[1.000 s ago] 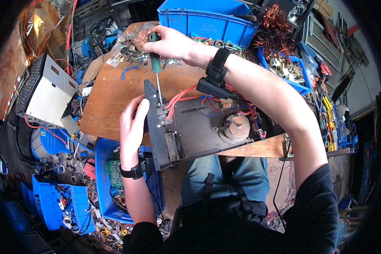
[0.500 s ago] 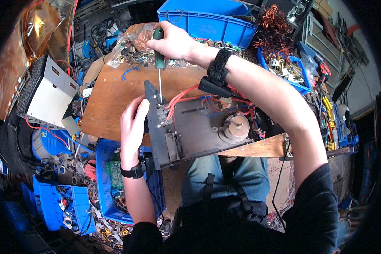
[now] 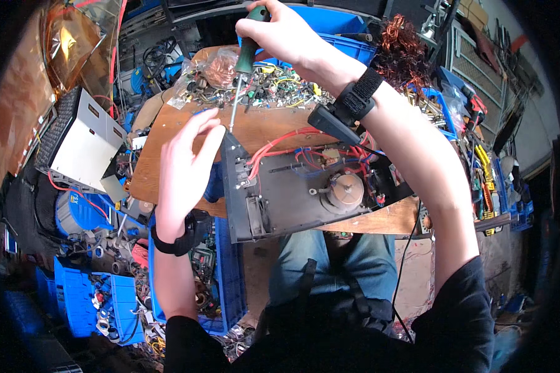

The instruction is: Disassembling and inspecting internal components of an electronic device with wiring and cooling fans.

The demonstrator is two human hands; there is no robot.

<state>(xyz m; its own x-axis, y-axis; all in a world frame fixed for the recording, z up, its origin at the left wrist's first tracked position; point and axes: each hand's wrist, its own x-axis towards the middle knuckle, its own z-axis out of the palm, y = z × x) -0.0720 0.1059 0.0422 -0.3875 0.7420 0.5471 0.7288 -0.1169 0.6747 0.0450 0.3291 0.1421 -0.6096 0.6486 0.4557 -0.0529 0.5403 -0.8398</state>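
Note:
My right hand (image 3: 280, 37) is closed around the green handle of a screwdriver (image 3: 247, 53). The screwdriver slants down, its shaft ending at the upper corner of a dark metal casing (image 3: 280, 211). My left hand (image 3: 190, 161) is just left of that corner, thumb and fingers stretched and apart, with no held object showing. Whether its fingertips touch the casing or the shaft I cannot tell. Inside the casing are red wires (image 3: 277, 146), a round coil-like part (image 3: 346, 190) and a small transformer (image 3: 330, 156). The casing lies on the wooden table (image 3: 162, 152), overhanging the near edge.
Loose small scrap (image 3: 280, 86) and a clump of copper wire (image 3: 221, 68) cover the table's far side. Behind stands a blue bin (image 3: 354, 48); dark red wire is heaped (image 3: 401, 46) to its right. A blue basket (image 3: 235, 295) with circuit boards sits below the left edge.
My right hand has lifted the screwdriver up and out from inside the casing to its corner. My left hand has come off the casing's end plate, moving left and up, fingers opening.

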